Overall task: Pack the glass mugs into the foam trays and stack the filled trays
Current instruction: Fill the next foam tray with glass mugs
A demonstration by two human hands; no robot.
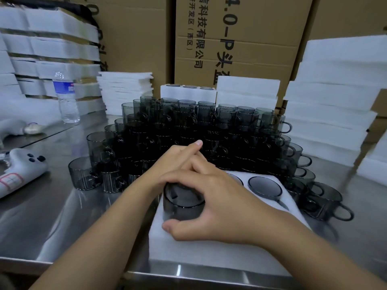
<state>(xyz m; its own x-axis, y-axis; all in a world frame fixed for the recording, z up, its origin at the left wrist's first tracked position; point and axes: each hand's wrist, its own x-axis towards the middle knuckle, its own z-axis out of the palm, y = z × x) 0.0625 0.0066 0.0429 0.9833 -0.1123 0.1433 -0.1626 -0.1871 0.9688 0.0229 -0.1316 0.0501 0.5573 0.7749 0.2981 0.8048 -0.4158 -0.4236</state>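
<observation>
Surface: shiny steel table (52, 222), smooth, reflective; brown cardboard boxes (240, 38) with black print form the far wall.
Tray: white foam tray (209, 252), soft matte block with round cut-outs, near centre at the table edge.
Mug: smoky grey glass mug (184, 204), round and ribbed, over the near-left part of the tray; cannot tell if it is seated in a cut-out.
Right hand: right hand (215, 197) grips the mug from above, fingers curled over the far rim, thumb on the near wall.
Left hand: left hand (178, 160) lies just far of the mug, visible fingers straight and pointing far-right; the rest is hidden under the right hand's fingers, nothing seen held.
Seated mug: one seated mug (265, 186) in the far-right cut-out, rim level with the foam; a second rim just left of it is mostly hidden by the right hand.
Mug pile: mug pile (199, 130), same dark glass with loop handles, several layers high, too many to count, just far of the tray and wrapping to its right.
Far tray: far tray (187, 91) behind the pile, three rims showing.
Foam stacks: foam stacks (330, 101), four in all: far left, far centre, beside the far tray, right.
Bottle: one clear plastic bottle (67, 97), blue label, far left.
Controller: one white controller (23, 166) with black buttons, left edge.
</observation>
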